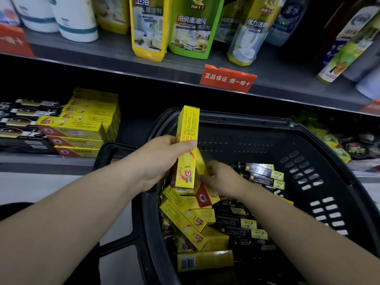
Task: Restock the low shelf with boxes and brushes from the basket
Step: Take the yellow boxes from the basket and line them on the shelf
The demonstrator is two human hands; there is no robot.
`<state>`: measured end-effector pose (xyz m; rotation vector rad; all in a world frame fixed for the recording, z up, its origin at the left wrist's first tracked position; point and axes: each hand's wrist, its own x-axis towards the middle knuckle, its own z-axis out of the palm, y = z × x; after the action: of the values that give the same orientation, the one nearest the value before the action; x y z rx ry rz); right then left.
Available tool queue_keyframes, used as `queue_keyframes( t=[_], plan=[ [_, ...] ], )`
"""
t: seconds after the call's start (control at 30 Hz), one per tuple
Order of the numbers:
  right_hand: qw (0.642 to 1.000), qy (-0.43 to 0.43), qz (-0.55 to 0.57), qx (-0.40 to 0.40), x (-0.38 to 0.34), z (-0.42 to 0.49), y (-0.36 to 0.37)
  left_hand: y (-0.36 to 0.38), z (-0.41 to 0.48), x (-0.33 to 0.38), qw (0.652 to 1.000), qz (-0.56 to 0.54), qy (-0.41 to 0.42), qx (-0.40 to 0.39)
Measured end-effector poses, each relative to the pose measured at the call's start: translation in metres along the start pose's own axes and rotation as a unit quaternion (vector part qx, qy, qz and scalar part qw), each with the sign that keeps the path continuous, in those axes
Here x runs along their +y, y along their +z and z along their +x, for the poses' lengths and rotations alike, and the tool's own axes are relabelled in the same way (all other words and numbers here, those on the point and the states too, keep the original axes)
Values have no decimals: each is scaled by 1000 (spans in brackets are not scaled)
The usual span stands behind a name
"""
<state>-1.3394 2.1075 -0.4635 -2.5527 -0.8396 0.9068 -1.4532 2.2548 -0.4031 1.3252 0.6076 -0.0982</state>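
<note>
Low shelf [127, 130] sitting behind and left of the basket [257, 140], already carrying a stack of yellow boxes [82, 124] with brush packs [20, 120] further left. Basket lying half full: loose yellow boxes [185, 219] piling at its left side, black packs [257, 175] at its right.

Left grip [162, 153] hovering over the basket's left rim, fingers and thumb wrapping the middle of one held box [188, 128], standing it upright.

Right grip [218, 175] reaching into the basket just beside that box. It is motion-blurred, so cannot tell whether it is closing on anything.

Judging handling: thin carton, probably light, stiff along its length but crushable on the broad faces. Pinching across the narrow sides near mid-length is looking safest.
</note>
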Motion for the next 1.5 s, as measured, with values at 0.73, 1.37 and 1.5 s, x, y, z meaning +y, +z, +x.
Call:
queue_keyframes(
  t=[0.73, 1.37, 1.5],
  plan=[
    [978, 41, -59, -198, 1, -2, 75, -2, -1, 12, 998, 58, 19, 16],
    [939, -16, 341, 33, -21, -50, -53, -20, -6, 10, 999, 17, 30, 36],
    [921, -61, 384, 31, -61, -56, -62, -24, -9, 11, 998, -27, 45, 31]
  ],
)
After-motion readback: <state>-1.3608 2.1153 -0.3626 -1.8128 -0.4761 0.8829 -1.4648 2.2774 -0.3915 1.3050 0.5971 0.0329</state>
